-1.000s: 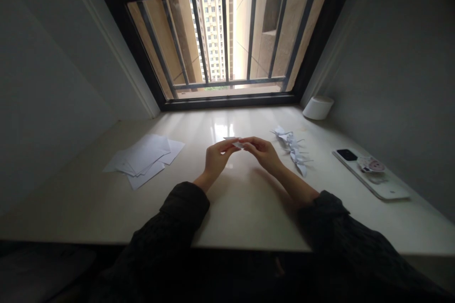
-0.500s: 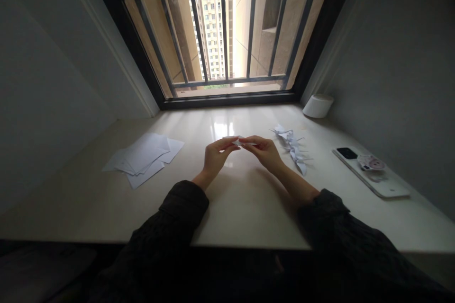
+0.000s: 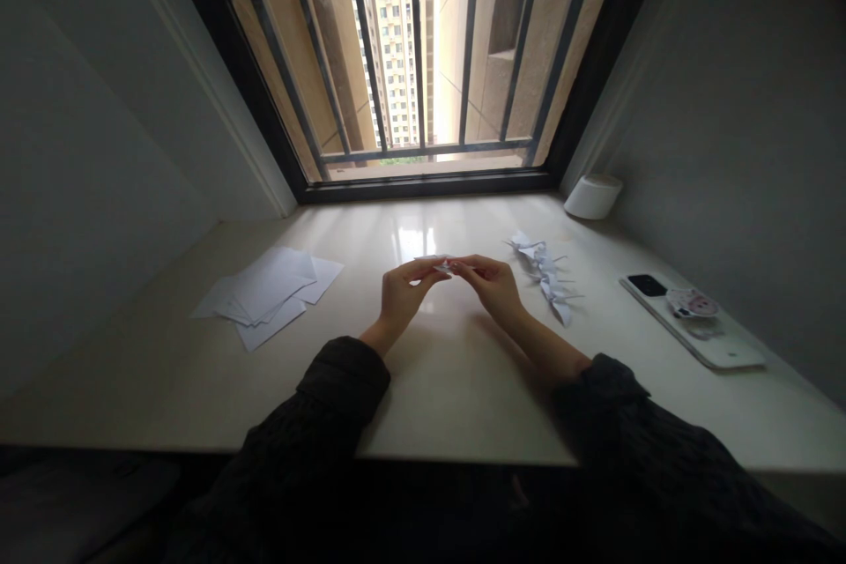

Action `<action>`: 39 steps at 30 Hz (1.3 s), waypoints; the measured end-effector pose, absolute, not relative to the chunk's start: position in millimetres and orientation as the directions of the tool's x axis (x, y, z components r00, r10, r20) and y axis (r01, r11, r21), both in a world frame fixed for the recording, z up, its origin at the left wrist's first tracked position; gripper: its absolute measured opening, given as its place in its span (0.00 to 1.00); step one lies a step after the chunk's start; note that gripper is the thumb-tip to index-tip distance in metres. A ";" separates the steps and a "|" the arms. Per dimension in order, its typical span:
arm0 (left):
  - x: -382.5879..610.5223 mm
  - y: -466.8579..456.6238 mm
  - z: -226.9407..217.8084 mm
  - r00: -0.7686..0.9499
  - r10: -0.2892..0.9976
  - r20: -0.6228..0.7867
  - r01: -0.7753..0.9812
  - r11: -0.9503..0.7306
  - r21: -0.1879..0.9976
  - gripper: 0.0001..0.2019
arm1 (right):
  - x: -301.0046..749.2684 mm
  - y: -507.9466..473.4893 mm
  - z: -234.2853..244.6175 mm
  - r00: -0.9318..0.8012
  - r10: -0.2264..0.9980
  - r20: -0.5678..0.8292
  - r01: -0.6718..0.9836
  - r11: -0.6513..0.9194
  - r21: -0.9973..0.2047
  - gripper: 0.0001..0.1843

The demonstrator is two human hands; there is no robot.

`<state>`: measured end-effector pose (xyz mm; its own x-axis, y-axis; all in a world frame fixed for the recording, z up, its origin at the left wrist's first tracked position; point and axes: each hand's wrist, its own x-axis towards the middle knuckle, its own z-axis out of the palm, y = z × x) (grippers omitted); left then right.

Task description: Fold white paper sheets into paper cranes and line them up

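Between the fingertips of both hands is a small piece of folded white paper (image 3: 444, 266), mostly hidden by the fingers. My left hand (image 3: 404, 289) pinches it from the left side, thumb below and fingers above. From the right, my right hand (image 3: 487, 282) grips the same paper, its fingertips meeting those of the left. Both hands are held over the middle of the pale sill. To the right of my right hand lies a row of several folded white paper figures (image 3: 543, 273) with thin pointed ends.
A loose stack of white paper sheets (image 3: 270, 286) lies on the left of the sill (image 3: 456, 397). On the right is a white phone (image 3: 701, 335) with a cartoon grip on its back. A white cylindrical object (image 3: 593, 196) stands in the far right corner, beside the barred window (image 3: 423, 185).
The right fingers have shifted slightly on the folded paper, and a bit more of it shows between the fingertips. The sheets, paper figures and phone lie as before.
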<state>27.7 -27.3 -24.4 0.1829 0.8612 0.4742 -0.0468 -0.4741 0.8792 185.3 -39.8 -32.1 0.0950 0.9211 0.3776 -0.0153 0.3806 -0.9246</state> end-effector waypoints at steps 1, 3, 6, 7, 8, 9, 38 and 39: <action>28.3 -27.1 -24.4 0.181 0.865 0.468 -0.070 -0.464 0.883 0.12 | 184.8 -40.4 -31.7 0.098 0.920 0.381 -0.013 0.384 -0.923 0.10; 29.4 -26.6 -24.4 0.171 0.873 0.456 -0.117 -0.441 0.890 0.10 | 183.8 -41.7 -30.2 0.095 0.917 0.388 -0.003 0.390 -0.921 0.10; 30.1 -26.8 -23.8 0.149 0.880 0.451 -0.141 -0.433 0.890 0.09 | 182.7 -43.5 -27.8 0.086 0.919 0.384 0.004 0.385 -0.923 0.10; 29.9 -27.2 -23.4 0.141 0.879 0.456 -0.134 -0.439 0.888 0.08 | 182.3 -43.9 -27.1 0.085 0.922 0.379 -0.003 0.380 -0.925 0.11; 29.5 -27.8 -22.9 0.137 0.876 0.462 -0.123 -0.447 0.886 0.08 | 182.0 -44.2 -26.6 0.086 0.925 0.371 -0.015 0.374 -0.927 0.11; 29.0 -28.5 -22.3 0.133 0.875 0.466 -0.106 -0.455 0.884 0.08 | 181.8 -44.4 -26.3 0.089 0.928 0.361 -0.032 0.365 -0.930 0.11; 26.5 -23.0 -29.4 0.107 0.873 0.476 -0.081 -0.470 0.879 0.08 | 184.2 -42.0 -25.1 0.080 0.959 0.271 -0.111 0.279 -0.954 0.11; 26.9 -22.9 -29.2 0.101 0.877 0.469 -0.086 -0.462 0.883 0.08 | 184.2 -42.0 -25.4 0.068 0.956 0.285 -0.105 0.291 -0.951 0.11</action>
